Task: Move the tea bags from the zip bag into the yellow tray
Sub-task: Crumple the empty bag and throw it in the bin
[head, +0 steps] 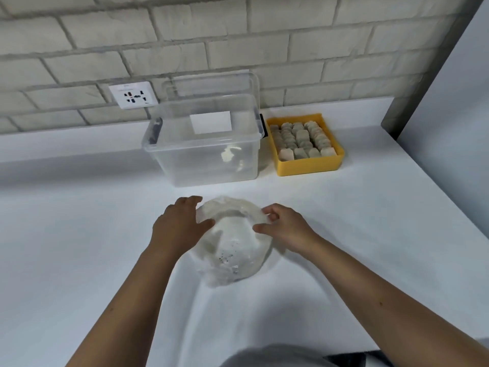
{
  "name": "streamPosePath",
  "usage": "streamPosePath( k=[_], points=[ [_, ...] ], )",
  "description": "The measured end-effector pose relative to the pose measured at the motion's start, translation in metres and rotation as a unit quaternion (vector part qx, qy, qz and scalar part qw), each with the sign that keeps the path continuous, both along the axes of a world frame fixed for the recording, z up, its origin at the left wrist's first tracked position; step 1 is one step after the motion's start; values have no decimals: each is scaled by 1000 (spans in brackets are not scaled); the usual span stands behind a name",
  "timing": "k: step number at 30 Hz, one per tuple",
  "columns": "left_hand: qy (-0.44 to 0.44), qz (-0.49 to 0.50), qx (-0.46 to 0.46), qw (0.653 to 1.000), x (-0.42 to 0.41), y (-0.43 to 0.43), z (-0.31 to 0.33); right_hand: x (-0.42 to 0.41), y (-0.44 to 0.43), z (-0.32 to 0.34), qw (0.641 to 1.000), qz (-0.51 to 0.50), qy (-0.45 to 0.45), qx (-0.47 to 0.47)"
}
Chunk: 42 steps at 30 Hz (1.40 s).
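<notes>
A clear zip bag (232, 245) lies crumpled on the white counter in front of me, its mouth facing away. My left hand (182, 223) grips the bag's left edge near the opening. My right hand (283, 226) pinches the right edge of the opening. The bag looks nearly empty, with only dark crumbs showing inside. The yellow tray (308, 165) stands at the back right, filled with several rows of tea bags (301, 140).
A clear plastic storage box (203, 160) stands open behind the bag, left of the tray, its lid leaning against the brick wall. A wall socket (133, 96) sits at the back left. A grey panel (449, 88) bounds the counter on the right.
</notes>
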<state>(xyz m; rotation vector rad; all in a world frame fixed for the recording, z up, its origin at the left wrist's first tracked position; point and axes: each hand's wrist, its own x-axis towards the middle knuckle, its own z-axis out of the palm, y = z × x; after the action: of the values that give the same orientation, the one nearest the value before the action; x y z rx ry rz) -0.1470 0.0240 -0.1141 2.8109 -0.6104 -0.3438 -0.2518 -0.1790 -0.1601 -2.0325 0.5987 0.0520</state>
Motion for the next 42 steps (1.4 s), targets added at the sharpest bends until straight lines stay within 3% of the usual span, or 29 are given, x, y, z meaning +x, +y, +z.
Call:
streamPosePath(
  k=[5,8,12,17,21,26,31,35,39,42],
  points=[
    [12,51,76,996,7,30,-14,-3,16,-2,997,-7,51,50],
    [40,52,1,998,12,39,-21,0,23,1,980,-33,48,189],
    [27,19,-108,994,17,49,-23,4,28,8,930,-31,79,357],
    [-50,-59,-96,992,25,47,-18,18,31,12,966,-51,1,253],
    [-98,-76,-79,989,30,43,-12,28,40,19,965,-98,-82,231],
    [-120,-106,-82,984,35,43,-9,34,47,30,984,-61,-62,157],
    [-129,-77,-100,984,41,48,-13,36,66,25,975,41,16,216],
    [-123,-71,-143,980,50,54,-18,46,77,16,972,47,7,229],
    [-88,-117,-191,970,50,60,-27,50,67,5,958,-66,-60,271],
    [-40,-165,-158,973,48,65,-39,41,52,-5,902,-134,-74,403]
  ],
)
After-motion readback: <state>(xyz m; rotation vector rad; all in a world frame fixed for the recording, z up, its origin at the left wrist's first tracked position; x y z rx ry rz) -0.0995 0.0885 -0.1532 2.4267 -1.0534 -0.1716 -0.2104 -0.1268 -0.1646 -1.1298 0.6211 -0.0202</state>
